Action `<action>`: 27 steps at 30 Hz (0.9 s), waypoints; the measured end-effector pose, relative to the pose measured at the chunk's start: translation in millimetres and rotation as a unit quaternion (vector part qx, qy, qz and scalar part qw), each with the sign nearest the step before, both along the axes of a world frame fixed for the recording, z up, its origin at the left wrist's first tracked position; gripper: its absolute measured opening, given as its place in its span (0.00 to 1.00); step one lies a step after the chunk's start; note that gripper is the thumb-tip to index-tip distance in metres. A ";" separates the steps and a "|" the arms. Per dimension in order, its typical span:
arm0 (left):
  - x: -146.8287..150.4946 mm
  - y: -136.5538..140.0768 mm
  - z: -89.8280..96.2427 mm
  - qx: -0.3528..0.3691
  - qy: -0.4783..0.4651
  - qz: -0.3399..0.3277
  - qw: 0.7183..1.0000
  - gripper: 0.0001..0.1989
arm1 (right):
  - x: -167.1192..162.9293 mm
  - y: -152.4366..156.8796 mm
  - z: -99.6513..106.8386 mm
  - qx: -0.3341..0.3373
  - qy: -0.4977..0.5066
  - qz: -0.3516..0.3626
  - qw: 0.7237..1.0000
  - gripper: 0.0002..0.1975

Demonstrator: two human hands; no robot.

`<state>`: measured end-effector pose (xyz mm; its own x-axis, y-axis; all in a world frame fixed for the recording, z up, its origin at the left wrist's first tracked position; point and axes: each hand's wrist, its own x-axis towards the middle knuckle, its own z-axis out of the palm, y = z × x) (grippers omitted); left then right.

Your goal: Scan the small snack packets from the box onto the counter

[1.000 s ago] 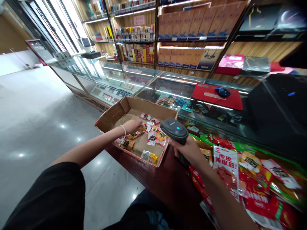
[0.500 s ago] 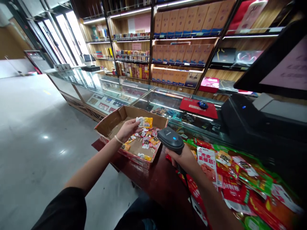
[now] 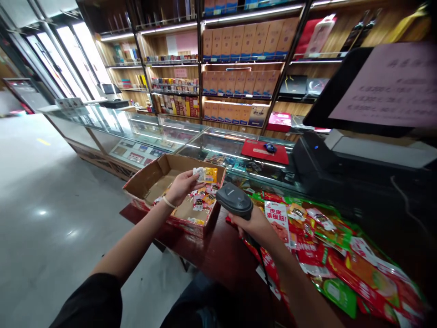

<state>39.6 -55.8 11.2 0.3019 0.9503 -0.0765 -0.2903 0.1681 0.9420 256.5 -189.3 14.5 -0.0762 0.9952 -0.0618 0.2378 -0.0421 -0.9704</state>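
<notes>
My left hand [image 3: 183, 187] pinches a small yellow-and-white snack packet [image 3: 205, 175] by its left end, with a barcode side facing up. It hovers over an open cardboard box [image 3: 145, 182] in which several similar small packets [image 3: 198, 202] lie loose. Wrapped round the handle of a dark grey barcode scanner [image 3: 234, 199] is my right hand [image 3: 251, 222]. The scanner's head points left towards the packet, a short gap between them. A black cable [image 3: 263, 262] hangs from the handle.
On the right lies a heap of red and green snack bags [image 3: 317, 246]. Behind the box runs a glass display counter [image 3: 191, 136] with a red mat [image 3: 262, 152] and a blue mouse [image 3: 269, 148]. A black monitor and printer [image 3: 317, 155] stand at the right.
The view has turned slightly to the right. My left hand still holds the packet, and the scanner stays close to it. The scanner's blue light, lit before, no longer shows.
</notes>
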 end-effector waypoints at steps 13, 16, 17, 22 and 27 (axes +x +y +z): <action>96.7 -22.4 -24.0 0.127 0.131 -0.128 0.975 0.21 | 101.2 -56.1 -17.9 0.015 0.033 -0.201 0.979 0.14; 138.3 -20.8 -34.0 0.201 0.187 -0.159 0.948 0.18 | 127.3 -73.9 -21.9 0.022 0.041 -0.250 0.967 0.14; 152.8 -20.0 -35.3 0.231 0.219 -0.165 0.934 0.17 | 135.1 -80.2 -22.0 0.026 0.041 -0.266 0.963 0.14; 227.3 -20.3 -31.5 0.423 0.372 -0.161 0.811 0.14 | 167.0 -108.8 -22.2 0.032 0.055 -0.327 0.943 0.13; 300.6 -39.2 -48.0 0.511 0.377 -0.200 0.746 0.19 | 184.0 -126.7 -25.4 0.050 0.081 -0.377 0.921 0.13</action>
<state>340.2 -94.9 -36.8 0.8139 0.4743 0.3356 0.2681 -0.8190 0.5072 440.5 -316.0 -10.9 0.6381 0.7698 -0.0155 0.0287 -0.0439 -0.9986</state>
